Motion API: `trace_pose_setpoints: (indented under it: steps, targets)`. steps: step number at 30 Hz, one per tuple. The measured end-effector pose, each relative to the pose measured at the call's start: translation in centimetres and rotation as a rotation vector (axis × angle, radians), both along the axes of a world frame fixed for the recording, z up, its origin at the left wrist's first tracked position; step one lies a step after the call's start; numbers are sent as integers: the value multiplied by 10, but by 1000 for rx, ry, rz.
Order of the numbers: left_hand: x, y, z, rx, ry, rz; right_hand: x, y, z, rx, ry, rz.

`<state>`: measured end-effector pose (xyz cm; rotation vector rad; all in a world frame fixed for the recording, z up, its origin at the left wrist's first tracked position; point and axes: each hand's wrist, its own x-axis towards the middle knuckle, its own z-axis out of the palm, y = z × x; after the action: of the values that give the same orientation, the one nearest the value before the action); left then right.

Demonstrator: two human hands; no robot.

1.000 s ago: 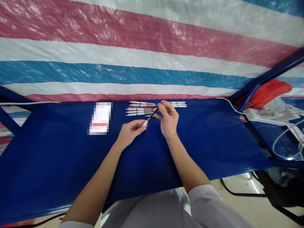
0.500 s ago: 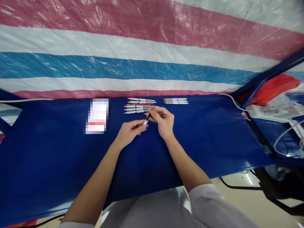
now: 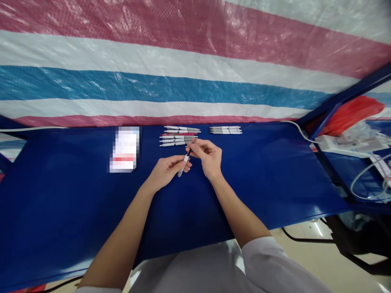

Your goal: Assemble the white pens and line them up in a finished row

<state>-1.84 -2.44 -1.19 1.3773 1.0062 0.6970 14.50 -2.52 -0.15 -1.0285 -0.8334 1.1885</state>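
My left hand (image 3: pixel 167 171) is closed round a white pen barrel (image 3: pixel 185 158), whose clear lower end sticks out below the fingers. From the barrel's upper end a thin dark refill (image 3: pixel 189 152) runs up toward the right. My right hand (image 3: pixel 209 156) pinches the refill near its top, beside a small grey piece. Just beyond the hands lies a group of several white and grey pens (image 3: pixel 174 140), with a red pen (image 3: pixel 174 134) among them. Farther right, another few pens (image 3: pixel 225 130) lie side by side.
A blurred white sheet or packet with a red band (image 3: pixel 122 165) lies on the blue table (image 3: pixel 262 175), left of the pens. Behind stands a striped plastic sheet (image 3: pixel 171 89). At the right are a blue frame post, a red bag (image 3: pixel 351 114) and white cables.
The pen parts and my right hand have shifted slightly left and down. More of the barrel's clear lower end shows beneath my left hand. The laid-out pens have not moved.
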Motion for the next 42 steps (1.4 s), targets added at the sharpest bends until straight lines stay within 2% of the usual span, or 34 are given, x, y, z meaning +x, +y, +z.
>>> trace_pose_setpoints:
  steps: [9,16,24,27,30,34,38,42]
  targets:
    - [0,0,-2,-10,-30,48,-3,5,-3,-42,-23,-45]
    - [-3,1,-2,-1,-69,65,2,11,0,-17,-176,35]
    - [-9,2,7,-9,-82,115,18,18,10,-40,-360,148]
    - [-12,4,9,-28,-110,166,30,19,6,45,-540,107]
    - [-15,6,8,-37,-130,216,43,18,-2,221,-867,86]
    - [-17,8,5,-34,-133,269,54,17,-11,412,-1277,154]
    - [-17,9,3,-51,-147,279,59,19,-16,478,-1468,286]
    - [-16,9,3,-50,-141,273,61,21,-16,478,-1569,345]
